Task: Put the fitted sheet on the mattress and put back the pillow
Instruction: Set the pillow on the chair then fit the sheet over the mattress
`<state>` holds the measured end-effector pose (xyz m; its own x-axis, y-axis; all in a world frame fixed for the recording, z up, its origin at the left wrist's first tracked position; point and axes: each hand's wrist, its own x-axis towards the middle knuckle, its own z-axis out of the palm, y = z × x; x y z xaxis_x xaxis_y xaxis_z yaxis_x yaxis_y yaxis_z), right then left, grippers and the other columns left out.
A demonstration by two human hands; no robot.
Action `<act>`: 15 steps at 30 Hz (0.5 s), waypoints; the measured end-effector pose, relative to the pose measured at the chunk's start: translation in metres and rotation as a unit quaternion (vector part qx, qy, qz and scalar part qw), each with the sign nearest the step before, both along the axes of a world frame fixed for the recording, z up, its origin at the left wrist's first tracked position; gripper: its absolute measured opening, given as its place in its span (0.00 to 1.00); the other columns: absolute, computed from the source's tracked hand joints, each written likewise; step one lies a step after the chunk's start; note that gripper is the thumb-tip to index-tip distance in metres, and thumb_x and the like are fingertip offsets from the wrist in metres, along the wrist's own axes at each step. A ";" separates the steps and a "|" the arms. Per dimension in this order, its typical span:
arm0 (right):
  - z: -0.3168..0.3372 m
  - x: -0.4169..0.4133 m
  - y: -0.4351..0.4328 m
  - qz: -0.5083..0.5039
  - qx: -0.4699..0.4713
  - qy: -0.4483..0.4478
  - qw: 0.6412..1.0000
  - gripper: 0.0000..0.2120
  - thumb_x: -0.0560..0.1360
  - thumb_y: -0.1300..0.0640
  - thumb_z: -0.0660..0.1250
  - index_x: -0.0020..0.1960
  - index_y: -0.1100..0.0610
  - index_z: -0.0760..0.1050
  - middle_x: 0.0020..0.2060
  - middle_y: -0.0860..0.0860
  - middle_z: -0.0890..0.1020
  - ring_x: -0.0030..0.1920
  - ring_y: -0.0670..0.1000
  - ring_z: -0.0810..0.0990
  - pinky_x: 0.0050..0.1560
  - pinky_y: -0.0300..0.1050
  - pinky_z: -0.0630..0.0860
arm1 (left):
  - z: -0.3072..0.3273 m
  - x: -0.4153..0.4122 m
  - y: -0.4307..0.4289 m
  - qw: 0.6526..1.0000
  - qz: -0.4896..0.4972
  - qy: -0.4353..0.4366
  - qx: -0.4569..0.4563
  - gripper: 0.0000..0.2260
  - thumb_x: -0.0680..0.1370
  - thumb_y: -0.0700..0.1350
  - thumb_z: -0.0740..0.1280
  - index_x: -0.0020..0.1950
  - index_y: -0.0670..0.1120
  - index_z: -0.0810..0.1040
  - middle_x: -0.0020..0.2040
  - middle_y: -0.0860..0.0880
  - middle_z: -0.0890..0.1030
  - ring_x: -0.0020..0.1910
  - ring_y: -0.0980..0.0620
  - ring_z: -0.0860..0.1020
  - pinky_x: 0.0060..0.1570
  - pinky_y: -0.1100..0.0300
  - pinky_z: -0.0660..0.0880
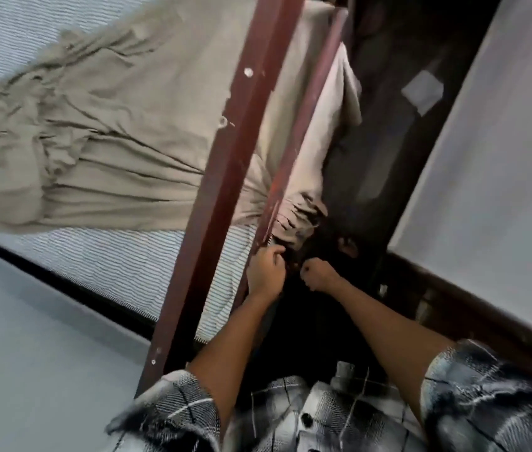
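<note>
Quantities in view: one fitted sheet; one mattress; two hands, the left hand and the right hand; two frame rails, one wide rail and one narrow rail; four bolts on the wide rail.

A dark red metal bed rail runs from 12 to 7 o'clock. A white paper scrap lies at 1 o'clock, a pale wall with a dark skirting board at 3 o'clock.
</note>
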<state>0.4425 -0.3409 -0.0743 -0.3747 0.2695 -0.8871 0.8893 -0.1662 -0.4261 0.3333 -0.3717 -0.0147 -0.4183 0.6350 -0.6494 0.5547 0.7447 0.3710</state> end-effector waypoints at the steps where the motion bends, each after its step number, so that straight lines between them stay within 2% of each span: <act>1: -0.007 -0.001 -0.008 -0.027 -0.020 0.000 0.999 0.12 0.77 0.62 0.56 0.37 0.55 0.71 0.39 0.55 0.77 0.54 0.63 0.80 0.31 0.35 0.73 | -0.007 -0.004 -0.003 0.999 0.022 0.021 0.023 0.12 0.76 0.37 0.62 0.56 0.42 0.80 0.54 0.42 0.80 0.56 0.44 0.77 0.57 0.54 0.71; 2: -0.010 -0.001 -0.014 -0.045 -0.040 -0.007 0.998 0.13 0.77 0.63 0.56 0.35 0.55 0.69 0.39 0.57 0.77 0.53 0.63 0.80 0.35 0.39 0.75 | -0.010 -0.007 -0.004 0.998 0.038 0.048 0.025 0.12 0.75 0.36 0.62 0.56 0.41 0.80 0.54 0.41 0.80 0.56 0.44 0.76 0.57 0.55 0.69; 4: -0.017 -0.005 -0.021 -0.094 -0.063 -0.003 0.994 0.09 0.76 0.62 0.56 0.39 0.56 0.70 0.46 0.62 0.80 0.51 0.62 0.80 0.46 0.46 0.77 | -0.015 -0.015 -0.002 0.994 0.078 0.057 0.045 0.12 0.76 0.37 0.62 0.58 0.40 0.79 0.55 0.40 0.78 0.57 0.43 0.74 0.57 0.57 0.66; 5: -0.022 -0.008 -0.024 -0.129 -0.064 -0.002 0.989 0.07 0.77 0.62 0.56 0.42 0.56 0.71 0.47 0.62 0.80 0.47 0.61 0.81 0.45 0.45 0.77 | -0.023 -0.021 0.000 0.992 0.091 0.071 0.055 0.13 0.76 0.37 0.62 0.59 0.39 0.78 0.56 0.40 0.77 0.58 0.43 0.73 0.57 0.58 0.65; 7: -0.036 -0.018 -0.025 -0.229 -0.065 -0.002 0.971 0.09 0.78 0.60 0.58 0.40 0.56 0.72 0.38 0.59 0.80 0.32 0.52 0.79 0.29 0.33 0.73 | -0.041 -0.037 0.008 0.987 0.140 0.066 0.048 0.13 0.78 0.40 0.60 0.60 0.39 0.77 0.58 0.40 0.77 0.59 0.43 0.73 0.58 0.56 0.66; 8: -0.042 -0.024 -0.024 -0.276 -0.070 -0.005 0.959 0.11 0.78 0.60 0.58 0.38 0.55 0.71 0.33 0.56 0.77 0.25 0.47 0.76 0.21 0.31 0.67 | -0.053 -0.046 0.009 0.982 0.179 0.055 0.028 0.13 0.79 0.41 0.59 0.59 0.38 0.77 0.56 0.40 0.77 0.57 0.43 0.74 0.56 0.55 0.68; 9: -0.052 -0.031 -0.021 -0.335 -0.080 -0.002 0.939 0.13 0.79 0.61 0.58 0.36 0.54 0.70 0.31 0.54 0.75 0.21 0.45 0.73 0.18 0.31 0.64 | -0.064 -0.053 0.012 0.975 0.216 0.045 0.008 0.13 0.79 0.42 0.58 0.55 0.37 0.77 0.53 0.41 0.78 0.53 0.44 0.75 0.53 0.54 0.69; 11: -0.067 -0.045 -0.012 -0.444 -0.080 0.016 0.892 0.13 0.78 0.61 0.59 0.36 0.53 0.70 0.30 0.53 0.73 0.22 0.46 0.72 0.20 0.34 0.64 | -0.083 -0.060 0.019 0.949 0.316 -0.010 -0.012 0.11 0.79 0.42 0.57 0.44 0.37 0.75 0.42 0.41 0.76 0.43 0.45 0.73 0.43 0.54 0.69; 13: -0.075 -0.061 0.002 -0.507 -0.062 0.036 0.859 0.10 0.78 0.61 0.60 0.39 0.55 0.72 0.31 0.51 0.74 0.27 0.48 0.72 0.21 0.34 0.66 | -0.099 -0.065 0.026 0.922 0.382 -0.053 -0.032 0.13 0.78 0.42 0.59 0.35 0.39 0.71 0.35 0.45 0.75 0.35 0.46 0.72 0.35 0.56 0.68; 14: -0.079 -0.070 0.008 -0.516 -0.048 0.051 0.853 0.07 0.78 0.60 0.60 0.42 0.56 0.72 0.32 0.51 0.74 0.30 0.50 0.73 0.24 0.35 0.69 | -0.106 -0.068 0.030 0.915 0.396 -0.065 -0.040 0.14 0.78 0.43 0.60 0.33 0.41 0.72 0.33 0.47 0.74 0.33 0.48 0.72 0.35 0.57 0.70; 15: -0.086 -0.078 0.013 -0.503 -0.024 0.065 0.862 0.05 0.78 0.59 0.61 0.44 0.55 0.73 0.35 0.52 0.76 0.33 0.52 0.76 0.31 0.39 0.74 | -0.114 -0.073 0.031 0.909 0.409 -0.075 -0.039 0.12 0.77 0.43 0.62 0.33 0.43 0.73 0.33 0.48 0.75 0.33 0.48 0.74 0.36 0.57 0.72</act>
<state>0.3641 -0.3282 -0.1605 -0.0708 0.4802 -0.8743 0.2304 -0.8449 -0.4827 0.2602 -0.3404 -0.1286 -0.6327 0.1024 -0.7676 -0.2479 0.9123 0.3260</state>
